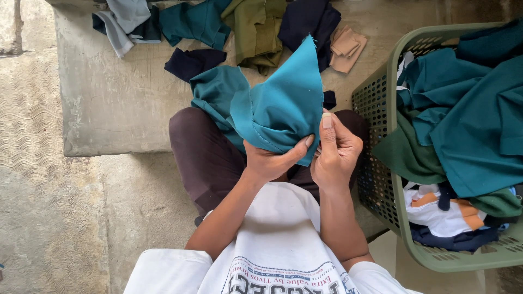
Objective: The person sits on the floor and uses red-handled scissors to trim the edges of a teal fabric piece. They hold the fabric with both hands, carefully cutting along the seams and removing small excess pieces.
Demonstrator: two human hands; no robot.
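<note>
Both hands are closed on one piece of teal woven cloth [280, 106], which is held up over the lap, its pointed corner raised toward the far side. By the left hand [269, 160] the cloth's lower edge is gripped from beneath, the thumb stretched along the hem. By the right hand [335, 149] the same edge is pinched just beside it, thumb upright against the fabric and fingers curled inward. More teal cloth is draped over the dark brown trouser leg [204, 155] on the left. To the right, an olive-green perforated plastic laundry basket [381, 185] is filled with teal, dark green, navy and white-and-orange garments. On the far concrete slab [114, 109], scattered fabric pieces in grey, teal, olive, navy and tan are laid.
</note>
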